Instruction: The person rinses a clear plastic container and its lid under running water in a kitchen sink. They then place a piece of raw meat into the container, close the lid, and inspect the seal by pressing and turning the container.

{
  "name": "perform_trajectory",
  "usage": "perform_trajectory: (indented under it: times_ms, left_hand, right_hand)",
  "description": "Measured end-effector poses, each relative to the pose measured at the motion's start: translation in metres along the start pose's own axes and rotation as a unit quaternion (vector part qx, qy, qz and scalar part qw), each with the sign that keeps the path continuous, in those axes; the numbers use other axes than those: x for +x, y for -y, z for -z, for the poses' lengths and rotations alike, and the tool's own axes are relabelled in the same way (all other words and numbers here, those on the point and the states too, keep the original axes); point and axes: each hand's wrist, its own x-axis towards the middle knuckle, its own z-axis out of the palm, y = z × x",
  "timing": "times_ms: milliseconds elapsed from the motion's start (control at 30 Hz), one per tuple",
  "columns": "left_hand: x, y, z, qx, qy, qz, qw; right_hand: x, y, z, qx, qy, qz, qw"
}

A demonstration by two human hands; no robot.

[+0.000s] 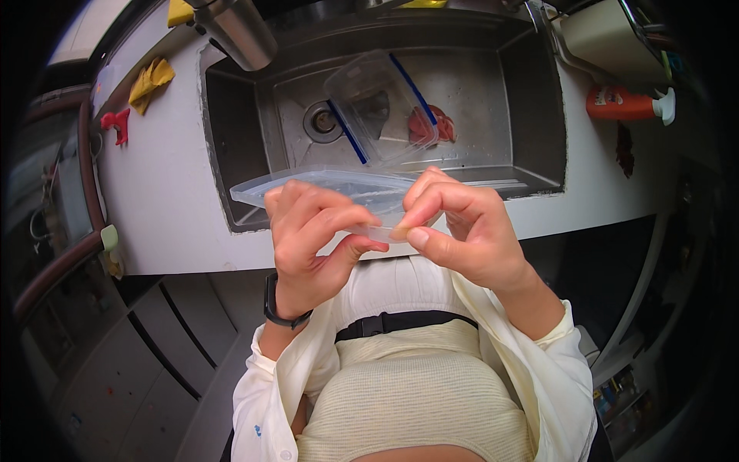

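Observation:
A translucent plastic lid (332, 180) is tilted in front of me, over the near edge of the sink. My left hand (314, 242) pinches its near rim between thumb and fingers. Close beside it, my right hand (462, 228) grips the same rim with thumb and forefinger. The fingers hide part of the lid. Beyond it, a clear plastic container (361, 86) with blue edge strips lies in the steel sink (473, 75). A crumpled red item (445, 124) sits partly behind the container's right side; its material is unclear. Something dark grey shows through the clear wall.
A drain (323, 121) is left of the container. A steel cylinder (245, 37) overhangs the sink's far left corner. Left on the counter (167, 202) are a yellow cloth (150, 84) and a small red object (117, 126). On the right lies a red spray bottle (620, 104).

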Motion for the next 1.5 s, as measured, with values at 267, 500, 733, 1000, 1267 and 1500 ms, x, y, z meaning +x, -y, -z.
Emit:
perform_trajectory:
  times_ms: [267, 500, 733, 1000, 1267, 1500]
  left_hand:
    - [-0.001, -0.009, 0.000, 0.022, -0.008, -0.001, 1.000]
    - [-0.001, -0.017, -0.001, 0.075, -0.022, -0.034, 0.996]
    - [0.000, -0.024, -0.003, 0.126, -0.021, -0.035, 0.991]
    - [-0.003, -0.021, 0.007, 0.015, -0.021, 0.004, 1.000]
    - [-0.006, -0.018, 0.012, -0.047, -0.010, 0.016, 0.999]
    - [-0.003, -0.024, 0.010, -0.029, -0.015, 0.002, 0.999]
  right_hand:
    - [-0.002, 0.006, -0.003, 0.001, -0.012, -0.001, 1.000]
    - [-0.001, 0.011, -0.007, -0.044, -0.016, 0.035, 0.998]
    - [-0.001, 0.013, -0.016, -0.117, -0.055, 0.059, 0.990]
    - [0.005, 0.013, 0.006, -0.033, 0.053, 0.038, 0.997]
    - [0.000, 0.021, 0.010, -0.035, 0.064, 0.009, 0.997]
    - [-0.003, 0.026, 0.007, -0.038, 0.044, 0.020, 0.998]
